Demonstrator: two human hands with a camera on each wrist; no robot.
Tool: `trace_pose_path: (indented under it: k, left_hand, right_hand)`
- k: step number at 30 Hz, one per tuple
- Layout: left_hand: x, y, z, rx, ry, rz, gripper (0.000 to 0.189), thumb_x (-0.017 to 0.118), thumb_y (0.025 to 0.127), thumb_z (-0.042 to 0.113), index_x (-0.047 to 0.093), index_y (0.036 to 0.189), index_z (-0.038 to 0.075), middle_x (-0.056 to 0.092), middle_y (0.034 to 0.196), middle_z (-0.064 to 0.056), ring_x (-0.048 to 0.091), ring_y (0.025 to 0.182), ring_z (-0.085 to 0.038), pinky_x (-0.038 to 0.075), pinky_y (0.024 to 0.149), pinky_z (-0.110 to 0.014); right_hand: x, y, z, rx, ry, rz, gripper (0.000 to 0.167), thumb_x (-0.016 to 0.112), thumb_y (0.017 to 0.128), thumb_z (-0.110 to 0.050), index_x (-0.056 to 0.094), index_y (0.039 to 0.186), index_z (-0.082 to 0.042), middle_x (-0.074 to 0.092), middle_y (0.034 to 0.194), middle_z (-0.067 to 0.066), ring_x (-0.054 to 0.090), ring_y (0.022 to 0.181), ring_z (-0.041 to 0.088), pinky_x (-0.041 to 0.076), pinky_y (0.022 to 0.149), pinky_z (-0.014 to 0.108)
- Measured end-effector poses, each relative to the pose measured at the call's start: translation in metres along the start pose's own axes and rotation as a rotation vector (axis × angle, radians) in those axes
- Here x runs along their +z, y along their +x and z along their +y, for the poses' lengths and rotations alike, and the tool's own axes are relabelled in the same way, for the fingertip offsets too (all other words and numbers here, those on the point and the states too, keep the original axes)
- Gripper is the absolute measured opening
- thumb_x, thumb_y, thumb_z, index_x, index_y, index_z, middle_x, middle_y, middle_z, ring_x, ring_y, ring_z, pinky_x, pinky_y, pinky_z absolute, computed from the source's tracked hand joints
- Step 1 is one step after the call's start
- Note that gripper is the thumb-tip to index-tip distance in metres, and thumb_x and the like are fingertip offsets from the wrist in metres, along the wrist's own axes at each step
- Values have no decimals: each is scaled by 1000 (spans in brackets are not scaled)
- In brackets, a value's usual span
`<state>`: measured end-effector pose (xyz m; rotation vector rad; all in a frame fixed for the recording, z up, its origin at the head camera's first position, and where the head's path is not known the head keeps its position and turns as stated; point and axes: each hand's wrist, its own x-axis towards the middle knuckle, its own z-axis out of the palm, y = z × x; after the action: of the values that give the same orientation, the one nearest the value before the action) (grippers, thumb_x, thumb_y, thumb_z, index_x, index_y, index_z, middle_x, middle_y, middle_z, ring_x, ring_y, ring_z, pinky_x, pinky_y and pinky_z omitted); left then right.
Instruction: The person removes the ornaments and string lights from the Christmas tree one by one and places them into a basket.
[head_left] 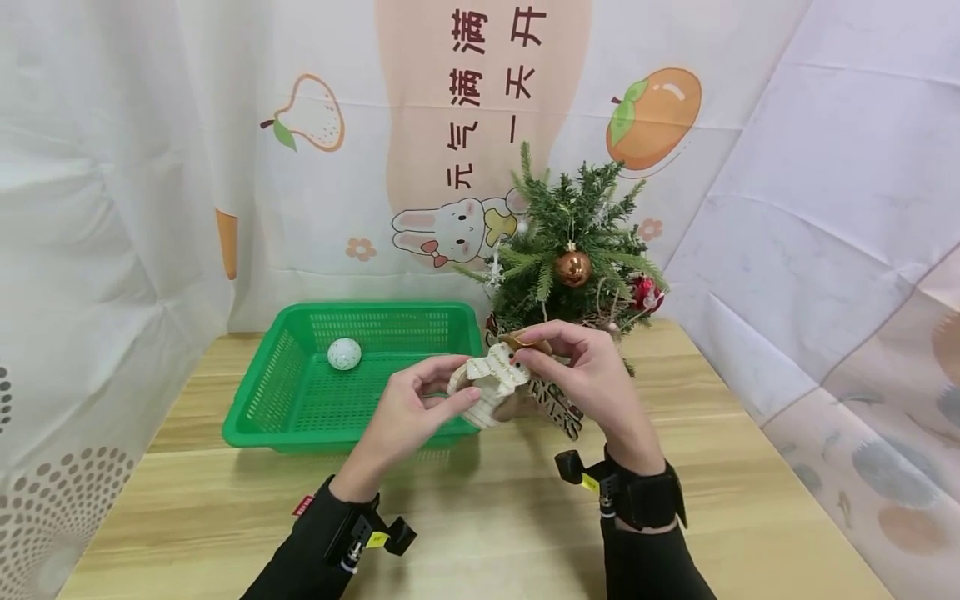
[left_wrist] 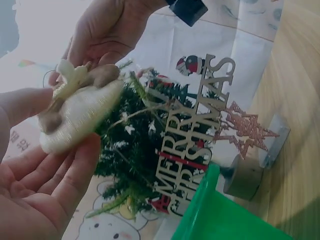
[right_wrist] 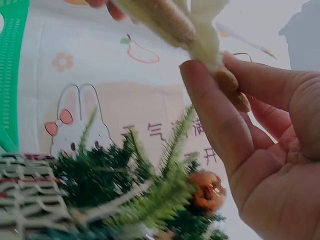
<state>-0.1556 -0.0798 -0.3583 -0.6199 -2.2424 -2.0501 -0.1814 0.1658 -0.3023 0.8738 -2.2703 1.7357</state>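
Observation:
A cream plush snowman ornament (head_left: 489,398) with a pale scarf and a brown hat (head_left: 527,342) is held in the air between both hands, in front of the tree. My left hand (head_left: 416,408) holds its body, thumb on one side and fingers on the other. At the head and hat, my right hand (head_left: 588,367) pinches between thumb and forefinger. In the left wrist view, the ornament's cream body (left_wrist: 82,117) shows brown limbs. The green Christmas tree (head_left: 588,217) carries a shiny copper ball (head_left: 573,268) and a red ornament (head_left: 646,293).
A green plastic basket (head_left: 251,435) stands left of the tree with a white speckled ball (head_left: 344,353) inside. A "MERRY CHRISTMAS" sign (left_wrist: 192,145) and a glittery star (left_wrist: 245,129) hang low on the tree. A printed curtain (head_left: 330,200) backs the wooden table (head_left: 480,517).

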Motion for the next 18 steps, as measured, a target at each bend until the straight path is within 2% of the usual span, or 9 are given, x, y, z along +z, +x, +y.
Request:
trace_pose_path:
  k: [5, 11, 18]
  left_hand:
    - [-2, -1, -1, -25, -48, -11, 44, 76, 94, 22, 64, 135, 9, 70, 122, -9, 71, 105, -22, 60, 78, -34]
    - [-4, -1, -2, -18, -43, -6, 38, 75, 96, 25, 67, 130, 11, 70, 121, -7, 72, 101, -21, 60, 77, -33]
    - [-8, -2, -9, 20, 26, 37, 31, 75, 95, 21, 71, 124, 11, 74, 111, -5, 70, 87, -20, 58, 68, -28]
  right_hand:
    - [10, 0, 3, 6, -48, -10, 16, 76, 92, -6, 76, 108, -11, 75, 100, 3, 66, 73, 20, 46, 55, 23]
    - [17, 2, 7, 19, -29, -48, 18, 76, 92, -7, 76, 109, -12, 74, 102, 2, 68, 79, 20, 51, 61, 25]
    - [25, 7, 14, 19, 0, -100, 19, 77, 91, -7, 77, 109, -12, 75, 107, 2, 70, 89, 22, 53, 65, 25]
